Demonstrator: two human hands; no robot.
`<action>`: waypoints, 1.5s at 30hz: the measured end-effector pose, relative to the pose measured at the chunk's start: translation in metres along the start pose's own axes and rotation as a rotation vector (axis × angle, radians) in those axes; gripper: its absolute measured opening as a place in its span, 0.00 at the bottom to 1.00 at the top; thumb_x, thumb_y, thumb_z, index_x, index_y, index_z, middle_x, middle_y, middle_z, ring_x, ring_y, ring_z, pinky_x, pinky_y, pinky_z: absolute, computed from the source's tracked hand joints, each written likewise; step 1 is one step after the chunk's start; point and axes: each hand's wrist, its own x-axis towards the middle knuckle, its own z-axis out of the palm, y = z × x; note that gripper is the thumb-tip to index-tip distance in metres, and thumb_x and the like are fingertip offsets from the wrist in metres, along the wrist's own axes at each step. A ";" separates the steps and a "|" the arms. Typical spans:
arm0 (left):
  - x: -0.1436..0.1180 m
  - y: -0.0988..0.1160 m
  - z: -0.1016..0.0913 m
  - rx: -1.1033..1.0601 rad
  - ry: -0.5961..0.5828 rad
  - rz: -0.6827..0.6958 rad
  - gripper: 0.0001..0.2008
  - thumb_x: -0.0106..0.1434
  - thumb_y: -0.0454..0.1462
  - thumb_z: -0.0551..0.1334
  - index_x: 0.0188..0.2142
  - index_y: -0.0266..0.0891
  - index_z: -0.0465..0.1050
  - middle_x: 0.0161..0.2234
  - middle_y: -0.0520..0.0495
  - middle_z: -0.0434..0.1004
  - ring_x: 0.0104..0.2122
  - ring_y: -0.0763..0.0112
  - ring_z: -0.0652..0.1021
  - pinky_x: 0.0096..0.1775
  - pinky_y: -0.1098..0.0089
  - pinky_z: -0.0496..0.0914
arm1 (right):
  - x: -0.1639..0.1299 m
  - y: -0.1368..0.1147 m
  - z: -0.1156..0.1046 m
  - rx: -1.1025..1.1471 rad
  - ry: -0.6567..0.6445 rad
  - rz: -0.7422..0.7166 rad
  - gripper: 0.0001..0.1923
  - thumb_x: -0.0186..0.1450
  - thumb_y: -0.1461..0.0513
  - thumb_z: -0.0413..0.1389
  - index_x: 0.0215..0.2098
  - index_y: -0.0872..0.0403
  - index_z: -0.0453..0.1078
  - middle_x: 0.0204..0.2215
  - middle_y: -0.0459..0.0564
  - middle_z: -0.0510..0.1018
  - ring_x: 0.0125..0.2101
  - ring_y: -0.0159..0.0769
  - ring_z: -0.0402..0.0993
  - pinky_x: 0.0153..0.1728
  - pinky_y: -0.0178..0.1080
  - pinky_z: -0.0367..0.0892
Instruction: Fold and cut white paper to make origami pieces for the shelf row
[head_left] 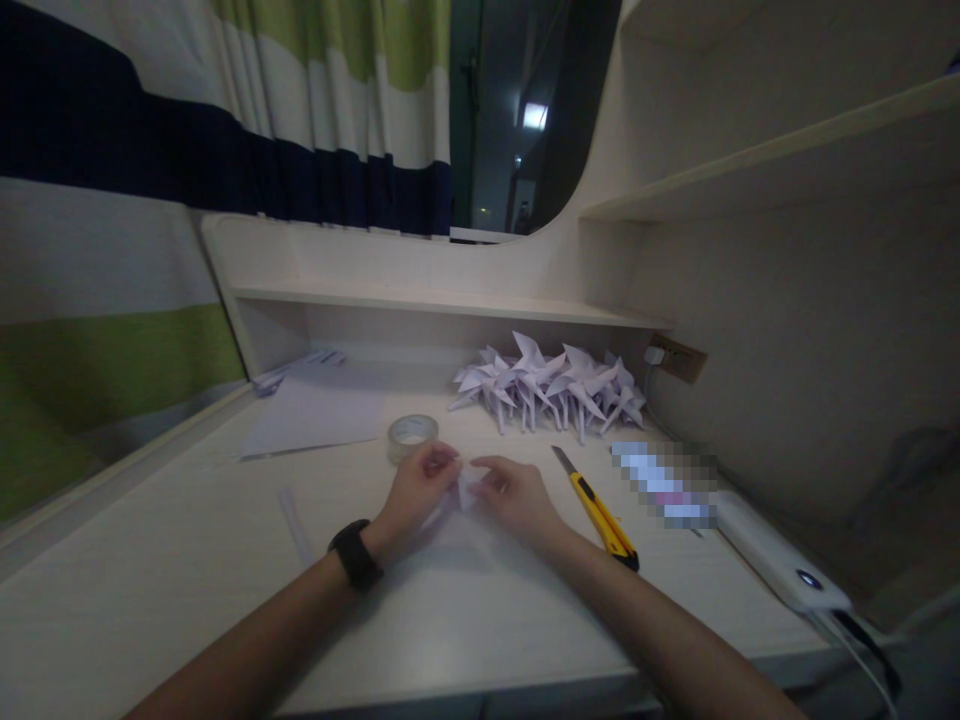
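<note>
Between my two hands is a small piece of folded white paper [466, 490], partly hidden by the fingers. My left hand [418, 490], with a black watch on its wrist, pinches the paper from the left. From the right, my right hand [517, 492] grips it with bent fingers. A roll of clear tape [412, 432] lies just behind my left hand. To the right of my right hand, a yellow utility knife [604, 515] rests on the desk with its blade out. A thin white paper strip [295, 525] lies left of the watch.
Several white paper pinwheels [551, 385] are heaped at the back of the desk [450, 640]. Sheets of white paper [319, 405] lie back left. A blurred-out bright object [664, 485] and a white power bank-like device [780, 550] with a cable stand right. A low shelf [450, 300] overhangs the back.
</note>
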 end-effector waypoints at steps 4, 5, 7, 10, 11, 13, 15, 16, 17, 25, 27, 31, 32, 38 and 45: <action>-0.002 -0.004 -0.001 0.056 -0.065 -0.019 0.09 0.55 0.38 0.63 0.35 0.36 0.69 0.33 0.48 0.73 0.30 0.68 0.76 0.32 0.68 0.71 | -0.001 0.003 0.002 -0.035 -0.076 0.012 0.19 0.58 0.63 0.61 0.48 0.54 0.73 0.23 0.46 0.79 0.22 0.32 0.73 0.28 0.33 0.66; -0.003 -0.005 -0.001 0.060 -0.081 -0.033 0.10 0.55 0.38 0.63 0.36 0.37 0.69 0.33 0.48 0.73 0.29 0.69 0.76 0.31 0.68 0.71 | -0.001 0.003 0.001 -0.051 -0.078 0.004 0.19 0.58 0.62 0.61 0.48 0.53 0.73 0.24 0.46 0.79 0.22 0.32 0.73 0.28 0.34 0.66; -0.004 -0.005 -0.001 0.045 -0.107 -0.051 0.10 0.53 0.37 0.64 0.35 0.37 0.67 0.32 0.49 0.72 0.27 0.71 0.75 0.30 0.69 0.69 | 0.000 0.005 0.000 -0.066 -0.059 -0.042 0.20 0.56 0.63 0.62 0.48 0.52 0.73 0.29 0.46 0.80 0.23 0.31 0.71 0.29 0.34 0.65; -0.005 -0.004 0.001 0.016 -0.153 -0.028 0.11 0.51 0.36 0.66 0.31 0.39 0.64 0.28 0.53 0.69 0.27 0.72 0.74 0.30 0.71 0.68 | 0.003 0.008 -0.004 0.007 -0.091 -0.148 0.24 0.52 0.65 0.65 0.48 0.52 0.72 0.42 0.50 0.78 0.26 0.29 0.70 0.29 0.33 0.66; -0.006 -0.003 0.002 0.013 -0.174 -0.019 0.12 0.51 0.36 0.66 0.30 0.39 0.63 0.27 0.54 0.68 0.27 0.72 0.73 0.30 0.72 0.67 | 0.004 0.009 -0.006 0.043 -0.138 -0.170 0.25 0.51 0.65 0.65 0.48 0.52 0.72 0.45 0.50 0.77 0.27 0.29 0.70 0.29 0.32 0.66; -0.007 -0.002 0.003 0.007 -0.221 -0.013 0.13 0.51 0.36 0.66 0.29 0.39 0.62 0.26 0.54 0.68 0.27 0.72 0.72 0.29 0.72 0.67 | 0.006 0.009 -0.009 0.087 -0.235 -0.178 0.24 0.51 0.66 0.65 0.47 0.53 0.72 0.44 0.49 0.78 0.27 0.29 0.70 0.28 0.32 0.65; -0.008 -0.001 0.003 0.014 -0.246 -0.009 0.13 0.51 0.37 0.66 0.29 0.40 0.61 0.27 0.54 0.69 0.27 0.72 0.73 0.29 0.72 0.66 | 0.007 0.008 -0.012 0.075 -0.281 -0.167 0.23 0.51 0.66 0.65 0.46 0.52 0.73 0.40 0.48 0.79 0.26 0.28 0.70 0.28 0.31 0.64; -0.008 -0.001 0.003 0.020 -0.254 -0.006 0.13 0.51 0.37 0.66 0.29 0.40 0.61 0.27 0.53 0.69 0.27 0.72 0.73 0.29 0.72 0.66 | 0.006 0.007 -0.013 0.059 -0.284 -0.164 0.24 0.51 0.67 0.65 0.46 0.53 0.73 0.39 0.47 0.79 0.25 0.28 0.70 0.27 0.31 0.64; -0.009 0.000 0.002 0.025 -0.257 -0.006 0.13 0.52 0.37 0.66 0.29 0.40 0.61 0.27 0.53 0.70 0.27 0.71 0.73 0.29 0.72 0.66 | 0.006 0.007 -0.013 0.040 -0.286 -0.165 0.24 0.51 0.67 0.65 0.46 0.53 0.72 0.39 0.47 0.79 0.26 0.28 0.70 0.27 0.31 0.63; -0.010 0.006 0.000 0.164 -0.281 0.046 0.13 0.54 0.41 0.67 0.29 0.38 0.63 0.25 0.53 0.70 0.26 0.71 0.73 0.28 0.72 0.66 | 0.003 0.013 -0.013 -0.211 -0.331 -0.188 0.14 0.55 0.65 0.62 0.40 0.53 0.73 0.29 0.45 0.78 0.27 0.31 0.71 0.29 0.32 0.60; -0.009 0.006 0.000 0.146 -0.288 0.038 0.13 0.54 0.41 0.67 0.29 0.38 0.64 0.26 0.52 0.71 0.26 0.71 0.74 0.28 0.71 0.66 | 0.003 0.014 -0.013 -0.220 -0.321 -0.195 0.10 0.55 0.65 0.61 0.37 0.54 0.74 0.28 0.45 0.77 0.27 0.30 0.70 0.28 0.31 0.60; -0.008 0.004 -0.001 0.152 -0.300 0.056 0.10 0.53 0.37 0.66 0.30 0.38 0.65 0.26 0.52 0.71 0.26 0.71 0.74 0.28 0.72 0.66 | 0.004 0.010 -0.012 -0.231 -0.260 -0.238 0.09 0.54 0.66 0.62 0.35 0.54 0.74 0.30 0.47 0.76 0.26 0.30 0.70 0.28 0.30 0.61; -0.008 0.004 -0.001 0.166 -0.293 0.067 0.09 0.53 0.37 0.66 0.30 0.38 0.65 0.26 0.52 0.71 0.25 0.72 0.74 0.28 0.72 0.66 | 0.004 0.009 -0.012 -0.246 -0.248 -0.247 0.09 0.54 0.66 0.62 0.35 0.54 0.74 0.30 0.47 0.76 0.27 0.30 0.70 0.29 0.31 0.60; -0.010 0.013 0.000 0.208 -0.281 0.096 0.08 0.53 0.37 0.65 0.28 0.38 0.66 0.26 0.50 0.73 0.27 0.70 0.74 0.29 0.71 0.67 | 0.004 0.008 -0.013 -0.273 -0.260 -0.167 0.06 0.57 0.62 0.61 0.35 0.53 0.76 0.26 0.45 0.78 0.26 0.31 0.70 0.28 0.32 0.59; -0.005 0.012 -0.004 0.382 -0.117 0.160 0.04 0.56 0.37 0.61 0.32 0.40 0.67 0.29 0.49 0.74 0.29 0.68 0.76 0.32 0.69 0.69 | 0.012 0.009 -0.014 0.036 -0.210 0.105 0.08 0.51 0.64 0.64 0.31 0.57 0.76 0.20 0.44 0.74 0.20 0.28 0.67 0.22 0.31 0.59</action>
